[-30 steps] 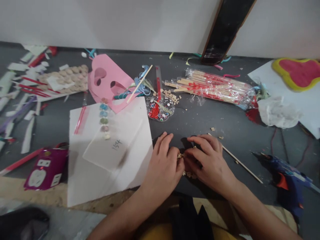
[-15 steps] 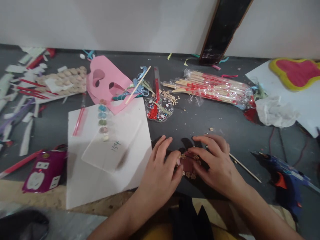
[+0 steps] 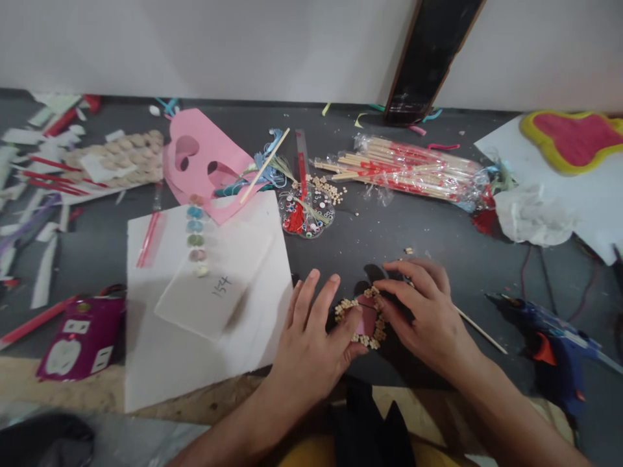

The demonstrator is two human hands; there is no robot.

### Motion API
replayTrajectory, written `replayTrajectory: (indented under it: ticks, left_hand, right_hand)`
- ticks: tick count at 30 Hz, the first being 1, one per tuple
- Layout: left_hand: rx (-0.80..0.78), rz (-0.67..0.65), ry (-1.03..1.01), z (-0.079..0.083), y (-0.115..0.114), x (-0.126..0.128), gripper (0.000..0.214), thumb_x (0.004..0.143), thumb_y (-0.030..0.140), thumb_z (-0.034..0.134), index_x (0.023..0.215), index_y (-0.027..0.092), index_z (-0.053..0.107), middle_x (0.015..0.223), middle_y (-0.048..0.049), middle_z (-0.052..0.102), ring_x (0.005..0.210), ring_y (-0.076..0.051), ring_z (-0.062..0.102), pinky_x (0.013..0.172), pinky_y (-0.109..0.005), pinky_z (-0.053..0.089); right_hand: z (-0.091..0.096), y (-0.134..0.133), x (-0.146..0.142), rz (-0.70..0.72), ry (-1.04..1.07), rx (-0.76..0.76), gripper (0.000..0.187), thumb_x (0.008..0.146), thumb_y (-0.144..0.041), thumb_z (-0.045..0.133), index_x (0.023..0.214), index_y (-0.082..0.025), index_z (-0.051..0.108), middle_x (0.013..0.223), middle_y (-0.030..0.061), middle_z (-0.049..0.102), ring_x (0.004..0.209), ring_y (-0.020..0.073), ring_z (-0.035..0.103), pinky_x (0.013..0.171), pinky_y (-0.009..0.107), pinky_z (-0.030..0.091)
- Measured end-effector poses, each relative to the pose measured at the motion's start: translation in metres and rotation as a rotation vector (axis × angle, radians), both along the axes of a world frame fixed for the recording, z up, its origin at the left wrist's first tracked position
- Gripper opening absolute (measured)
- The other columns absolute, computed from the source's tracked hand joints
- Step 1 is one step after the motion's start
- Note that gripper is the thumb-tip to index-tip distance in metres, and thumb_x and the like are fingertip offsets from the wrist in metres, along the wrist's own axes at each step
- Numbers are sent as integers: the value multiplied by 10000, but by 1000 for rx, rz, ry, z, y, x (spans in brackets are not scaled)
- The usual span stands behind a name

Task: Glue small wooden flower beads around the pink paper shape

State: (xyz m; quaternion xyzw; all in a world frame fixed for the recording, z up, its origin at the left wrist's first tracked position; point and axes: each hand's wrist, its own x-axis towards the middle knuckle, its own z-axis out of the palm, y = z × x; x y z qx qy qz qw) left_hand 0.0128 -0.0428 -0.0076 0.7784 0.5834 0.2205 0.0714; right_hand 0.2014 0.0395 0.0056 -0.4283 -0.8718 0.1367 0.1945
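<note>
A small dark-pink paper piece ringed with light wooden beads (image 3: 363, 321) lies on the grey tabletop (image 3: 379, 240). My left hand (image 3: 311, 337) rests at its left side, fingers spread, with the thumb against the beads. My right hand (image 3: 423, 311) curls over its right edge, and the fingertips touch the beads. A thin wooden stick (image 3: 479, 331) runs out from under my right hand. Several loose beads (image 3: 326, 188) lie by a clear disc of googly eyes (image 3: 306, 214) farther up.
A blue glue gun (image 3: 545, 340) lies to the right. White paper sheets (image 3: 204, 324) sit left of my hands, with a purple power strip (image 3: 82, 340) beyond them. Bagged chopsticks (image 3: 409, 172), a pink paper cutout (image 3: 204, 159) and scattered paper strips lie farther back.
My hands have drawn apart, uncovering the paper piece. More beads now show around its edge. The view has shifted slightly.
</note>
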Motion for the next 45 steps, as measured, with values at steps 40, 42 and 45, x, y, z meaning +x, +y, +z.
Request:
replayTrajectory:
  ticks: [40,42,45]
  left_hand:
    - [-12,21,-30,1,-1,-2,399,871,499,528,1148,230,630,1414,-164,370,1369,-408,249,1055,-616,333]
    - [-9,16,-32,1,0,-2,395,871,496,530,1144,229,633,1409,-166,374,1366,-411,254,1055,-614,334]
    - [-11,13,-27,1,0,-2,396,874,491,528,1148,224,634,1402,-173,372,1365,-413,253,1056,-612,332]
  right_hand:
    - [4,-1,-18,17,-139,-54,147,848,-194,556,930,-211,676,1216,107,580,1145,311,449,924,542,425]
    - [4,-1,-18,29,-144,-56,141,845,-190,565,924,-212,680,1215,104,576,1149,309,447,932,533,423]
    - [4,-1,-17,46,-125,-58,128,855,-197,567,917,-211,677,1201,101,582,1154,299,451,944,513,414]
